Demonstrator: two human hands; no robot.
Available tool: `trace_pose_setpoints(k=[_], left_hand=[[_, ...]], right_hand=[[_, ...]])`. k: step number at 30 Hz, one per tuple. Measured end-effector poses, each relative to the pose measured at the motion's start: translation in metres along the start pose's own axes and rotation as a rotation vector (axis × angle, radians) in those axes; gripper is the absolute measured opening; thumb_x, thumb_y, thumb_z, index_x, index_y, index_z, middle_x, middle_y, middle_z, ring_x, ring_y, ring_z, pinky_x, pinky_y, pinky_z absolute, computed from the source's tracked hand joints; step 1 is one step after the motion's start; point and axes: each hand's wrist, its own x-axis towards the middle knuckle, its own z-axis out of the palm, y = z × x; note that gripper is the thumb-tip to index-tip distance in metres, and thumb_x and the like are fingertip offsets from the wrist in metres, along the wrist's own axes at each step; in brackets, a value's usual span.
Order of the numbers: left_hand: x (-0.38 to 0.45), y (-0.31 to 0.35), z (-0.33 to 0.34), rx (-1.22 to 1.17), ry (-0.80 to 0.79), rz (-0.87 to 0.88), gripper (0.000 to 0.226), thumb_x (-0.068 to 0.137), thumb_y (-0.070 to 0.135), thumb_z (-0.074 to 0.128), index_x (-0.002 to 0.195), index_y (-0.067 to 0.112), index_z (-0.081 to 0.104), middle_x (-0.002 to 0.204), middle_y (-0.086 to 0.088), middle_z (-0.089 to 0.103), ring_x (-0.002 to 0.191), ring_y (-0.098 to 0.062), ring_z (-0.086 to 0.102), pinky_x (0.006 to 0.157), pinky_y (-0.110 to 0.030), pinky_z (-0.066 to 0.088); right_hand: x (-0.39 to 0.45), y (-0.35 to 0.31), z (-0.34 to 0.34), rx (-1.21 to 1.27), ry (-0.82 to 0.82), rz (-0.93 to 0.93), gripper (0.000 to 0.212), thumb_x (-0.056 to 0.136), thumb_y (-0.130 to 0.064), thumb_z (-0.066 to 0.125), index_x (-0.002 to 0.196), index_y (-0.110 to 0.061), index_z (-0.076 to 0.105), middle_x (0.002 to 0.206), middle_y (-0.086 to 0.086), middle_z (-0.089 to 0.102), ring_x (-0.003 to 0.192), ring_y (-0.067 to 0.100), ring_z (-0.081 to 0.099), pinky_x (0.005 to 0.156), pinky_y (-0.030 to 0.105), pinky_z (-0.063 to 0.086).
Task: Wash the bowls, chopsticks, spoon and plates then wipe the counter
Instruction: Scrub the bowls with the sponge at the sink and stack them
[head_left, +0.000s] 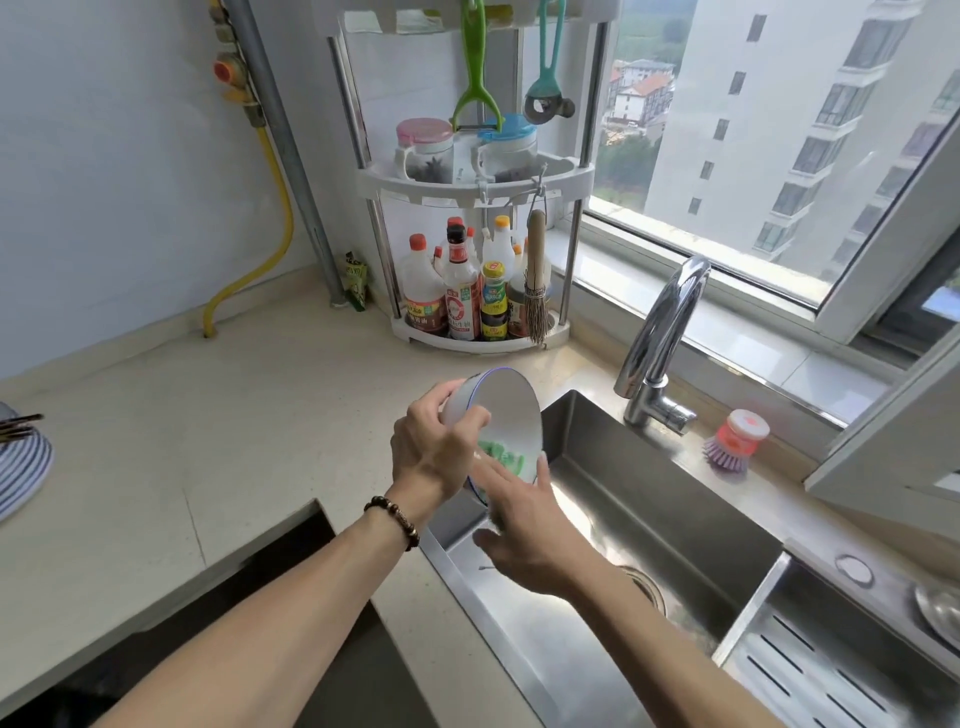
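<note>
Over sink (649, 499), left hand (434, 452) holds bowl (501, 410) tilted, opening facing right.

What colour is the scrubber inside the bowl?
Green; the scrubber shows best in the head view.

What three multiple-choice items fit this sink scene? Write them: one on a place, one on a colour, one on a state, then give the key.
1. Where is the white blue-rimmed bowl?
A. Flat on the counter
B. Held over the left end of the steel sink
C. On the corner rack

2. What colour is the scrubbing cloth inside the bowl?
A. Green
B. Red
C. Black

3. How is the bowl held?
A. Upright
B. Upside down
C. Tipped on its side, opening toward the right hand

Key: B, it is lifted above the basin edge; A, green shows against the white inside; C, the left hand has its grip on the rim and the opening faces sideways.
</note>
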Motion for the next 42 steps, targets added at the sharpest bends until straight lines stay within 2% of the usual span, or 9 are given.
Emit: trace_pose_setpoints(k=[4, 9, 13, 17, 25, 29, 33, 37, 42], left_hand=[[0.005, -0.006, -0.002, -0.015, -0.060, 0.009, 0.028, 0.065, 0.041, 0.056, 0.087, 0.035, 0.073, 0.075, 0.010, 0.073, 0.079, -0.018, 0.069, 0.070, -0.038, 0.058], [0.003, -0.004, 0.001, -0.040, 0.057, 0.023, 0.032, 0.064, 0.040, 0.057, 0.087, 0.026, 0.074, 0.068, 0.008, 0.070, 0.070, -0.018, 0.062, 0.063, -0.031, 0.048], [0.022, 0.000, -0.020, -0.011, -0.329, -0.067, 0.041, 0.062, 0.042, 0.062, 0.087, 0.010, 0.071, 0.080, -0.012, 0.069, 0.075, -0.035, 0.064, 0.060, -0.032, 0.048], [0.029, 0.006, -0.026, -0.042, -0.559, -0.210, 0.040, 0.071, 0.042, 0.065, 0.103, 0.019, 0.071, 0.088, -0.005, 0.073, 0.073, -0.018, 0.071, 0.052, -0.023, 0.051], [-0.002, -0.028, 0.011, -0.483, -0.081, -0.219, 0.046, 0.070, 0.035, 0.064, 0.110, 0.012, 0.063, 0.101, -0.005, 0.070, 0.096, -0.029, 0.067, 0.073, -0.036, 0.052], [0.013, -0.034, -0.003, -0.246, -0.074, -0.109, 0.038, 0.062, 0.047, 0.059, 0.079, 0.013, 0.063, 0.083, -0.006, 0.066, 0.088, -0.033, 0.062, 0.081, -0.049, 0.049], [0.008, -0.020, -0.006, -0.143, 0.002, -0.044, 0.042, 0.066, 0.044, 0.056, 0.100, 0.027, 0.074, 0.091, 0.002, 0.074, 0.094, -0.028, 0.067, 0.080, -0.041, 0.055], [0.003, -0.009, -0.002, -0.084, 0.078, 0.015, 0.042, 0.068, 0.042, 0.053, 0.103, 0.028, 0.072, 0.089, 0.007, 0.073, 0.090, -0.018, 0.066, 0.073, -0.032, 0.051], [0.006, -0.009, -0.008, -0.048, 0.008, 0.018, 0.033, 0.068, 0.041, 0.053, 0.092, 0.030, 0.072, 0.081, 0.006, 0.073, 0.086, -0.023, 0.065, 0.076, -0.038, 0.052]], right_hand=[[-0.001, 0.016, -0.005, -0.411, 0.076, 0.047, 0.096, 0.086, 0.000, 0.053, 0.160, -0.037, 0.003, 0.169, -0.007, 0.000, 0.155, 0.011, 0.004, 0.102, 0.049, -0.041], [0.003, -0.018, 0.012, -0.082, 0.114, 0.101, 0.097, 0.075, 0.007, 0.048, 0.159, -0.029, 0.017, 0.164, -0.001, 0.028, 0.152, 0.010, 0.019, 0.100, 0.028, -0.041], [-0.013, 0.022, 0.006, -0.381, 0.220, -0.119, 0.080, 0.073, 0.001, 0.069, 0.143, -0.031, 0.048, 0.146, -0.002, 0.055, 0.133, 0.015, 0.054, 0.121, 0.056, -0.007], [-0.010, 0.039, -0.002, -0.581, 0.321, -0.206, 0.052, 0.080, -0.007, 0.059, 0.128, -0.025, 0.063, 0.131, 0.003, 0.067, 0.120, 0.021, 0.065, 0.117, 0.064, 0.011], [0.010, -0.015, 0.011, -0.172, 0.426, 0.112, 0.019, 0.070, -0.022, 0.077, 0.083, -0.023, 0.063, 0.058, -0.005, 0.063, 0.062, 0.022, 0.065, 0.106, 0.049, 0.037], [-0.001, 0.001, 0.022, -0.218, 0.321, 0.000, 0.045, 0.074, -0.009, 0.071, 0.114, -0.028, 0.063, 0.104, -0.007, 0.075, 0.100, 0.019, 0.070, 0.115, 0.065, 0.024], [0.000, 0.001, -0.001, -0.346, 0.151, 0.033, 0.061, 0.088, -0.005, 0.042, 0.145, -0.027, 0.045, 0.156, 0.003, 0.044, 0.144, 0.018, 0.041, 0.117, 0.058, -0.014], [0.003, -0.041, -0.003, 0.178, -0.025, 0.172, 0.092, 0.078, 0.012, 0.043, 0.156, -0.032, 0.024, 0.160, -0.002, 0.034, 0.148, 0.016, 0.024, 0.122, 0.053, -0.014], [0.001, -0.004, -0.012, -0.366, 0.004, 0.102, 0.089, 0.088, 0.001, 0.048, 0.159, -0.033, 0.007, 0.169, -0.004, 0.008, 0.155, 0.012, 0.011, 0.114, 0.061, -0.023]])
